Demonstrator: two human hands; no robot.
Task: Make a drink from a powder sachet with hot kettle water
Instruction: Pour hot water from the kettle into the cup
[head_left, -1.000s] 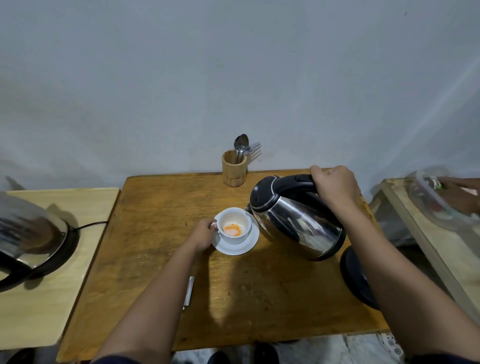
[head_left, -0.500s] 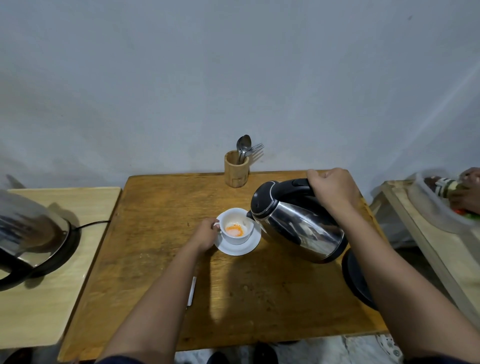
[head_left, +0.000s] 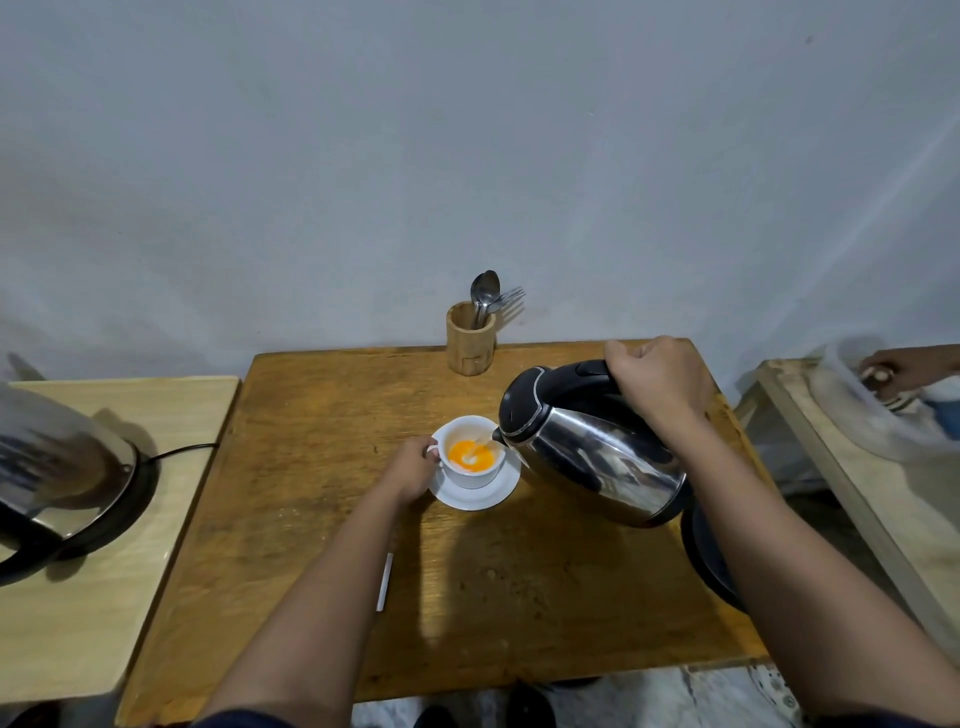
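On the wooden table (head_left: 322, 519), well in from every edge, the tilted kettle (head_left: 597, 457) pours into the white cup (head_left: 470, 457) on its saucer (head_left: 475, 496), wetting orange powder. Right hand (head_left: 657, 382) is clenched around the handle; left hand (head_left: 413, 467) pinches the cup's ear. Next, judge the fill and level the kettle.

Blurred second kettle (head_left: 62, 467) at left edge

left hand (head_left: 411, 466) curled at arm's reach, fingers seemingly pinching, right hand (head_left: 658, 379) fisted, wrist tipped leftward
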